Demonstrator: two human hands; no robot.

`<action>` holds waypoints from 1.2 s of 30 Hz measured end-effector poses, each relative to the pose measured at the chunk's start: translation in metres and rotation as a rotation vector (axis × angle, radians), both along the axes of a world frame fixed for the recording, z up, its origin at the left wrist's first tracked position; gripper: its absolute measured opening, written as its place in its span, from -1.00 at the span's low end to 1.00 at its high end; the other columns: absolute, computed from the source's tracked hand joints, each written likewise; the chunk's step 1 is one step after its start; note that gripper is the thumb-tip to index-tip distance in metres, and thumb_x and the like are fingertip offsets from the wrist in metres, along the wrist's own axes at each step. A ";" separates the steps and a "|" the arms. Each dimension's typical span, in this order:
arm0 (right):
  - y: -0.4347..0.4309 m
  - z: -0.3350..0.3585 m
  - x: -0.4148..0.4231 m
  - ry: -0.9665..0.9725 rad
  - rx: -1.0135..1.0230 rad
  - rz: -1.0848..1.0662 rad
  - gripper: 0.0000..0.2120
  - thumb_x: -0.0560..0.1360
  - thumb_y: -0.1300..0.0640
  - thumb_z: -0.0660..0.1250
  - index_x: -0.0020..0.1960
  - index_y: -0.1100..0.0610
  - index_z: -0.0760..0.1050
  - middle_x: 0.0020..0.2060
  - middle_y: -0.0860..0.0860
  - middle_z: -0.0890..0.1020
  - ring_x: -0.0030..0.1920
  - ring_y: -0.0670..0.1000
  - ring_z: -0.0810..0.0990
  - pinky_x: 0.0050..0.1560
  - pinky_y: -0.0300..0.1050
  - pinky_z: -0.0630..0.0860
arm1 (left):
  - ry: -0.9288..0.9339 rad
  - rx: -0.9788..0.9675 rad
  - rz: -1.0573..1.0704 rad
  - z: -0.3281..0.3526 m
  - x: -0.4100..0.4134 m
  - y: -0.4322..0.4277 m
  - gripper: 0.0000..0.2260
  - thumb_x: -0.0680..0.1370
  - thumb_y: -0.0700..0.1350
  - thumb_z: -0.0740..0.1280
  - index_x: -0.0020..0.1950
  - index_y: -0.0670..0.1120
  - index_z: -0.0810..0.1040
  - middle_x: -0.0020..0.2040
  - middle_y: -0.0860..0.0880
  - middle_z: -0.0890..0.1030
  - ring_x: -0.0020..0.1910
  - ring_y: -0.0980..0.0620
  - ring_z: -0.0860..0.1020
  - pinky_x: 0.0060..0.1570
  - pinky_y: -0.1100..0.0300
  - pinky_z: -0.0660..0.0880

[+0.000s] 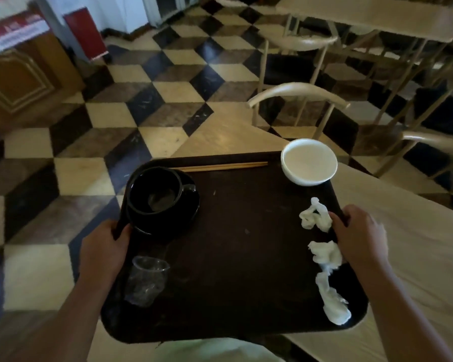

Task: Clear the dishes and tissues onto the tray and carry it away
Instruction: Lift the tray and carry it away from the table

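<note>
Hands (105,246) gripping loaded tray (241,257)

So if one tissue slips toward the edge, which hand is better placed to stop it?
Probably the right hand. It grips the tray rim beside the tissues, touching two of them. The left hand holds the opposite rim, near the cup.

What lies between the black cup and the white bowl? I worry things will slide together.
Only bare tray between the black cup and white bowl; chopsticks lie along the far rim, head view.
</note>
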State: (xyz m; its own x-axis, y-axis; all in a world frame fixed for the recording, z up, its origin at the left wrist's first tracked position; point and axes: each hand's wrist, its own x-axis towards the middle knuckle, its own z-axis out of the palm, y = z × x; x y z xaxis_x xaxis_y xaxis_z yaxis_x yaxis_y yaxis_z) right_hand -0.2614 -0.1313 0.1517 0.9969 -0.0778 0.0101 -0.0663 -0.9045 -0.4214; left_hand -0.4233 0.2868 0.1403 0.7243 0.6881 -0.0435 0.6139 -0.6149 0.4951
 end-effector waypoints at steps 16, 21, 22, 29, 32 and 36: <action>0.283 0.004 -0.015 0.077 0.010 0.636 -0.69 0.55 0.01 0.33 -0.30 0.11 0.39 -0.44 0.05 0.49 -0.42 0.03 0.45 -0.46 -0.15 0.24 | -0.047 -0.001 0.595 0.005 -0.240 0.110 -0.65 0.57 0.22 0.19 -0.21 -0.01 0.52 -0.35 -0.03 0.60 -0.35 -0.05 0.58 -0.29 -0.08 0.55; 0.398 0.003 -0.040 0.060 0.000 0.759 -0.66 0.55 -0.03 0.32 -0.33 0.07 0.36 -0.45 0.03 0.49 -0.42 0.01 0.45 -0.44 -0.13 0.24 | -0.087 -0.085 0.812 0.022 -0.279 0.167 -0.77 0.60 -0.06 0.32 -0.11 -0.21 0.59 -0.23 -0.19 0.63 -0.28 -0.11 0.53 -0.33 0.07 0.37; 0.420 0.004 -0.046 0.066 -0.007 0.775 -0.66 0.56 -0.04 0.31 -0.33 0.06 0.36 -0.45 0.02 0.49 -0.42 -0.01 0.44 -0.44 -0.14 0.23 | -0.083 -0.073 0.845 0.024 -0.288 0.181 -0.78 0.60 -0.05 0.32 -0.09 -0.20 0.59 -0.22 -0.19 0.63 -0.26 -0.13 0.53 -0.31 0.06 0.37; 0.549 0.005 -0.085 0.067 -0.051 0.893 -0.72 0.56 -0.06 0.30 -0.16 0.14 0.48 -0.35 0.04 0.52 -0.36 -0.01 0.46 -0.39 -0.16 0.26 | -0.051 -0.042 0.991 0.029 -0.351 0.256 -0.78 0.58 -0.07 0.34 -0.22 -0.14 0.52 -0.35 -0.05 0.51 -0.31 -0.09 0.47 -0.29 0.05 0.34; 0.593 0.007 -0.099 0.057 -0.046 0.944 -0.73 0.56 -0.04 0.31 -0.15 0.15 0.51 -0.33 0.06 0.54 -0.34 0.00 0.47 -0.32 -0.13 0.31 | -0.020 -0.037 1.027 0.030 -0.375 0.279 -0.78 0.58 0.01 0.33 -0.22 -0.06 0.52 -0.34 -0.02 0.54 -0.31 -0.07 0.51 -0.26 0.02 0.45; 0.649 0.011 -0.115 0.000 -0.049 1.023 -0.72 0.55 -0.01 0.33 -0.30 0.05 0.42 -0.41 0.03 0.52 -0.38 -0.01 0.47 -0.33 -0.12 0.37 | 0.050 -0.017 1.097 0.018 -0.406 0.310 -0.67 0.49 0.27 0.22 -0.26 0.05 0.46 -0.36 0.03 0.57 -0.34 -0.05 0.57 -0.27 -0.03 0.59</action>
